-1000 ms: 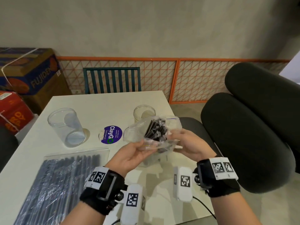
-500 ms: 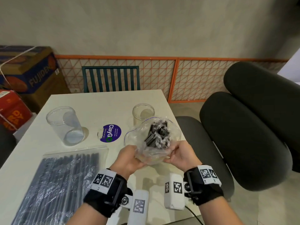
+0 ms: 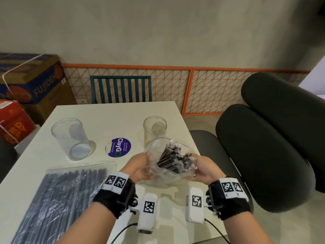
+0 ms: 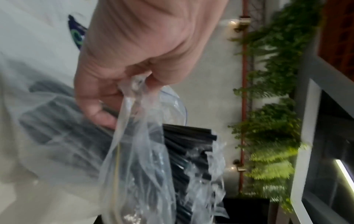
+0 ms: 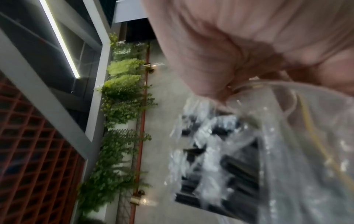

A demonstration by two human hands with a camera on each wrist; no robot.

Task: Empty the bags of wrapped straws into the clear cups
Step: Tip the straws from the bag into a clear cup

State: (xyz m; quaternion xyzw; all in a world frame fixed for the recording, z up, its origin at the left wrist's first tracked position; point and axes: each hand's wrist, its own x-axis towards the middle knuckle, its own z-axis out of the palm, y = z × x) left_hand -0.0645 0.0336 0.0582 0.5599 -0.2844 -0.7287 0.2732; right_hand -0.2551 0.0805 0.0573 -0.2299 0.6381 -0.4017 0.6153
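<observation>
My left hand (image 3: 140, 169) and right hand (image 3: 202, 169) each pinch a side of the straw bag (image 3: 173, 161), its straws pointing away toward the small cup (image 3: 154, 128) just beyond on the desk (image 3: 109, 120), nearer my right.

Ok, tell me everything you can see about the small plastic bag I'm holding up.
The small clear zip bag is thin, crinkled plastic with a purple line at its open mouth. It holds a bundle of short black wrapped straws. The left hand and right hand pinch opposite sides, holding it above the table, just in front of the smaller clear cup.
</observation>
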